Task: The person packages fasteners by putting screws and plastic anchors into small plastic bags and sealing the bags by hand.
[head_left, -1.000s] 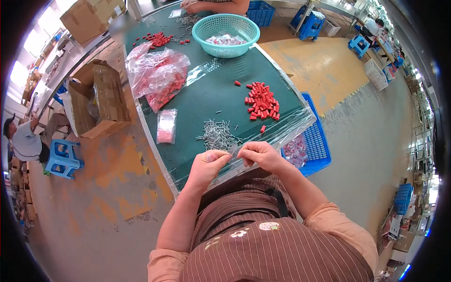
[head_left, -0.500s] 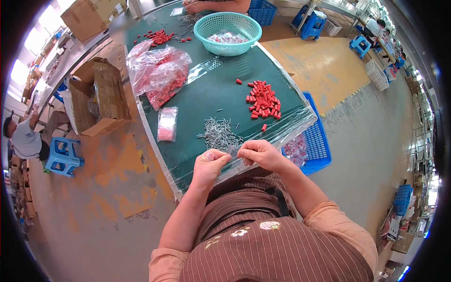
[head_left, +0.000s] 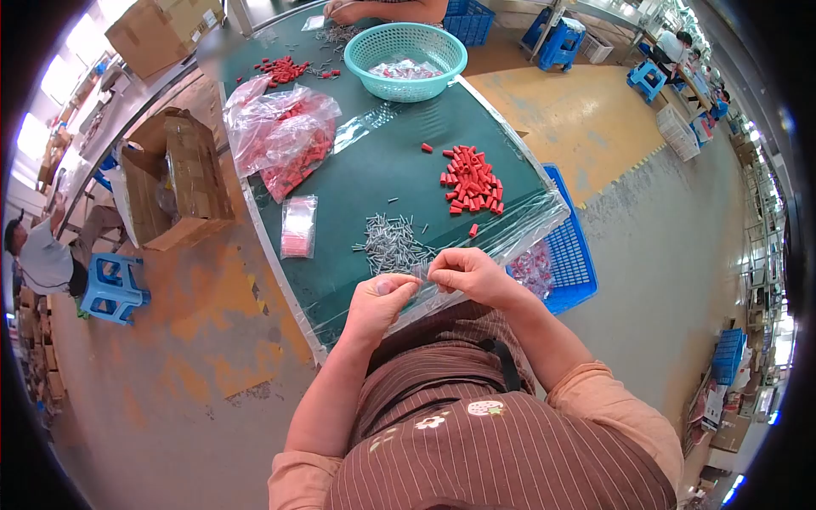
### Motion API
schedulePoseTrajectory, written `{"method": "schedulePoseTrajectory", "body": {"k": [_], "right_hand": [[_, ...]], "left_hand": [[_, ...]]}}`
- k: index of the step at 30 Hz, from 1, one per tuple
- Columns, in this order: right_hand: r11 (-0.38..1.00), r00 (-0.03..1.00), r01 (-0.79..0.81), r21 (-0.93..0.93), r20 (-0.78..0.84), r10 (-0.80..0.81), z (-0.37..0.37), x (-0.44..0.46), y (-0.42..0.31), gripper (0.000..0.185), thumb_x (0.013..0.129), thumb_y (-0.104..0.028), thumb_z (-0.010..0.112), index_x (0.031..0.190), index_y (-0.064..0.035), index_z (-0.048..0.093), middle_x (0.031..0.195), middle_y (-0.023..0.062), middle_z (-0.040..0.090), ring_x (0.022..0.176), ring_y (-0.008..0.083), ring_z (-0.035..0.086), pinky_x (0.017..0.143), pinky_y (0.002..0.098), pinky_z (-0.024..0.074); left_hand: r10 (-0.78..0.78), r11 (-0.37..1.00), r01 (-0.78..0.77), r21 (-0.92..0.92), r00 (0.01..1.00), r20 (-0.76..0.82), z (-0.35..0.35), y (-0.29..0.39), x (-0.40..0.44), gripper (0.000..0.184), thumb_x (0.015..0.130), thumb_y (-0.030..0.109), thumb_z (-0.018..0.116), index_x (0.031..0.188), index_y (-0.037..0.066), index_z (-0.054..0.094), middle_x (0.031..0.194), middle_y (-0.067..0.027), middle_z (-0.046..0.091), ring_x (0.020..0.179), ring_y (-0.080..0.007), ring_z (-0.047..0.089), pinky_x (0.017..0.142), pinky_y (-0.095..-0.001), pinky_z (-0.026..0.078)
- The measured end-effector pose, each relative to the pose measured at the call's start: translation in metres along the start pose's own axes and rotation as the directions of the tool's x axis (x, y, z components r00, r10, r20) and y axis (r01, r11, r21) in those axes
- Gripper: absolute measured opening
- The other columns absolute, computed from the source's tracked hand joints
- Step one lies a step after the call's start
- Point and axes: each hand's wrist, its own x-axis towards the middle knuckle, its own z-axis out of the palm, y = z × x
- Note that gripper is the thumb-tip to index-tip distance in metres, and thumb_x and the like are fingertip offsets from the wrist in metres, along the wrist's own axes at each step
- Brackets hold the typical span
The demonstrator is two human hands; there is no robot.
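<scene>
My left hand [head_left: 381, 302] pinches one side of a small clear plastic bag [head_left: 420, 274] at the table's near edge. On the bag's other side is my right hand [head_left: 466, 276], its fingers pressed together at the plastic. Just beyond my hands lies a pile of metal screws [head_left: 393, 244]. A heap of red plastic caps [head_left: 473, 181] sits farther off to the right. Left of the screws is a packet of small bags [head_left: 298, 227]. A large clear bag of red caps [head_left: 289, 140] rests at the table's left edge.
A green basket [head_left: 406, 61] with filled bags stands at the far side of the table [head_left: 374, 170]. Beyond it are a co-worker's hands [head_left: 344, 11]. A blue crate [head_left: 571, 246] sits against the right edge. An open cardboard box [head_left: 183, 183] is at the left.
The camera view has shifted slightly. My right hand has moved up a little at the small bag, while my left hand keeps its pinch.
</scene>
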Motion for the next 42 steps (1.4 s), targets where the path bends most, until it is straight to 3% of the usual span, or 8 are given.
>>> {"method": "schedulePoseTrajectory", "body": {"k": [3, 6, 10, 18, 21, 24, 31, 42], "right_hand": [[1.000, 1.000, -0.010, -0.007, 0.008, 0.010, 0.002, -0.001, -0.002, 0.009, 0.094, -0.009, 0.063, 0.091, 0.0001, 0.064, 0.076, -0.0012, 0.059, 0.070, 0.0066, 0.054, 0.064, 0.0225, 0.0449], [0.999, 0.999, -0.035, 0.004, 0.016, 0.035, -0.001, 0.001, 0.005, 0.014, 0.090, -0.014, 0.067, 0.096, -0.0011, 0.065, 0.081, 0.0024, 0.062, 0.074, 0.0118, 0.057, 0.067, 0.0270, 0.0475], [0.809, 0.843, 0.160, -0.565, -0.348, -0.410, 0.015, -0.003, -0.006, 0.020, 0.085, -0.018, 0.070, 0.096, -0.0031, 0.062, 0.087, 0.0104, 0.061, 0.080, 0.0236, 0.060, 0.073, 0.0346, 0.0495], [0.927, 0.960, 0.134, -0.350, -0.186, -0.209, 0.030, -0.010, -0.005, 0.021, 0.088, -0.020, 0.067, 0.094, -0.0005, 0.063, 0.087, 0.0125, 0.061, 0.079, 0.0257, 0.061, 0.071, 0.0351, 0.0488], [0.884, 0.935, 0.194, -0.425, -0.193, -0.298, 0.029, -0.009, -0.003, 0.018, 0.086, -0.017, 0.068, 0.094, -0.0005, 0.063, 0.088, 0.0125, 0.062, 0.080, 0.0265, 0.061, 0.071, 0.0354, 0.0494], [0.750, 0.768, 0.203, -0.630, -0.372, -0.521, 0.035, -0.015, -0.020, 0.016, 0.084, -0.013, 0.069, 0.094, -0.0012, 0.064, 0.089, 0.0121, 0.062, 0.081, 0.0271, 0.061, 0.071, 0.0355, 0.0499], [0.852, 0.939, 0.170, -0.495, -0.180, -0.292, 0.032, -0.017, -0.012, 0.017, 0.086, -0.014, 0.067, 0.095, -0.0006, 0.063, 0.089, 0.0130, 0.063, 0.080, 0.0277, 0.062, 0.071, 0.0353, 0.0498], [0.936, 0.953, 0.016, -0.352, -0.278, -0.121, 0.040, -0.016, 0.008, 0.017, 0.086, -0.015, 0.065, 0.090, 0.0014, 0.064, 0.076, 0.0146, 0.065, 0.070, 0.0241, 0.063, 0.065, 0.0355, 0.0494]], "left_hand": [[0.073, 0.990, -0.067, 0.126, 0.997, -0.038, 0.002, 0.001, 0.002, 0.007, 0.085, 0.007, 0.071, 0.089, 0.002, 0.074, 0.074, 0.0057, 0.062, 0.064, -0.0025, 0.050, 0.057, -0.0197, 0.041], [0.139, 0.980, -0.127, 0.155, 0.988, -0.070, 0.005, -0.001, 0.002, 0.007, 0.086, 0.008, 0.073, 0.086, 0.002, 0.071, 0.066, 0.0074, 0.055, 0.054, -0.0013, 0.042, 0.047, -0.0189, 0.030], [0.149, 0.985, -0.137, 0.106, 0.983, -0.111, 0.012, 0.001, 0.001, 0.005, 0.084, 0.004, 0.073, 0.081, 0.003, 0.069, 0.070, 0.0067, 0.057, 0.060, -0.0016, 0.046, 0.052, -0.0184, 0.035], [0.458, 0.819, -0.368, 0.441, 0.882, -0.113, 0.017, -0.022, 0.005, 0.007, 0.082, 0.002, 0.073, 0.078, 0.002, 0.067, 0.074, 0.0048, 0.060, 0.068, -0.0029, 0.050, 0.060, -0.0207, 0.042], [0.508, 0.786, -0.405, 0.468, 0.853, -0.115, 0.019, -0.020, 0.001, 0.008, 0.083, 0.002, 0.073, 0.078, 0.002, 0.067, 0.074, 0.0052, 0.059, 0.067, -0.0024, 0.049, 0.059, -0.0203, 0.041], [0.358, 0.909, -0.288, 0.300, 0.909, -0.212, 0.018, -0.017, -0.001, 0.008, 0.083, 0.003, 0.073, 0.078, 0.002, 0.067, 0.073, 0.0053, 0.059, 0.066, -0.0023, 0.048, 0.059, -0.0202, 0.041], [0.402, 0.876, -0.326, 0.356, 0.901, -0.164, 0.022, -0.022, -0.003, 0.008, 0.084, 0.004, 0.072, 0.079, 0.002, 0.066, 0.072, 0.0056, 0.058, 0.067, -0.0020, 0.047, 0.059, -0.0203, 0.040], [0.446, 0.860, -0.379, 0.341, 0.883, -0.145, 0.025, -0.030, -0.011, 0.009, 0.086, 0.004, 0.068, 0.079, 0.002, 0.062, 0.070, 0.0047, 0.053, 0.066, -0.0032, 0.043, 0.058, -0.0218, 0.037]]}}
